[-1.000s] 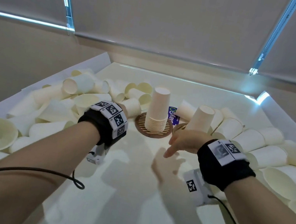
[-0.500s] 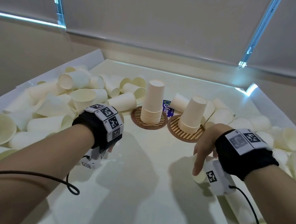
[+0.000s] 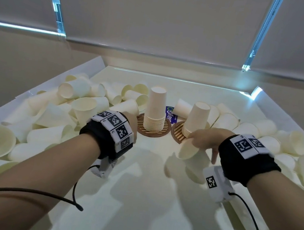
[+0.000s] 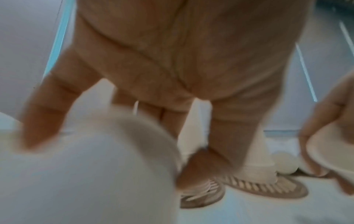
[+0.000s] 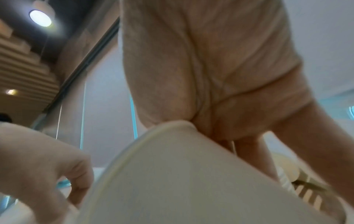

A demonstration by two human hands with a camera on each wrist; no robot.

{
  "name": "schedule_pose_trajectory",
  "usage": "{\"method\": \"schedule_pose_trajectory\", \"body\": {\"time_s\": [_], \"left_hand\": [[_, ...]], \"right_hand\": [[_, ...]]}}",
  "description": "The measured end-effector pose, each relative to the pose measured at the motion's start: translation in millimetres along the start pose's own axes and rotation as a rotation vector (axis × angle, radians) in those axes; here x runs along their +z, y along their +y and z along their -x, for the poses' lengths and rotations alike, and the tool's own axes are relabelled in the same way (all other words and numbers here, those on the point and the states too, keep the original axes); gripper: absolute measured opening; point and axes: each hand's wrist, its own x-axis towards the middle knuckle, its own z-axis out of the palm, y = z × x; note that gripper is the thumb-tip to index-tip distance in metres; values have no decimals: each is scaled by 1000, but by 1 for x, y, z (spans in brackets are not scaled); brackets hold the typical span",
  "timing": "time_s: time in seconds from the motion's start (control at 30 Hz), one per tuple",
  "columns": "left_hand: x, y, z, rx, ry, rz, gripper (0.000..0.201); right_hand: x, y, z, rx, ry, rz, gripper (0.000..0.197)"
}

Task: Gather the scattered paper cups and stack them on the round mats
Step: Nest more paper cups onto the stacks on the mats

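Observation:
Two round brown slatted mats stand mid-table. The left mat (image 3: 152, 132) carries a tall stack of upturned paper cups (image 3: 154, 111); the right mat (image 3: 176, 134) carries a shorter stack (image 3: 196, 118). My right hand (image 3: 204, 140) grips a loose paper cup (image 3: 187, 150) just in front of the right mat, its mouth facing down and left. My left hand (image 3: 129, 119) sits left of the left mat, mostly hidden behind the wristband. In the blurred left wrist view its fingers and thumb curl round a white cup (image 4: 91, 174).
Loose cups lie heaped along the left side (image 3: 64, 113) and the right side (image 3: 263, 136) of the white table, whose raised paper edges (image 3: 86, 70) flank it. A blue label (image 3: 169, 114) lies between the stacks. Wrist cables trail over the bare near surface (image 3: 143, 203).
My right hand took a cup from the near right and carried it left and forward to the right mat. My left hand moved slightly forward onto a cup beside the left mat.

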Motion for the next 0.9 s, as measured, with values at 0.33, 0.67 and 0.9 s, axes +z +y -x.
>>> {"method": "schedule_pose_trajectory", "body": {"time_s": [0.33,0.67,0.9], "left_hand": [[-60,52,60,394,573,716,23],[-33,72,54,553,661,626,29],[-1,70,49,680,1071,463,43]], "right_hand": [[5,-18,-8,-174,-46,-404,29],[14,-8,-5,-332,71,-597,21],[16,-8,-6,-446,180,-605,19]]}}
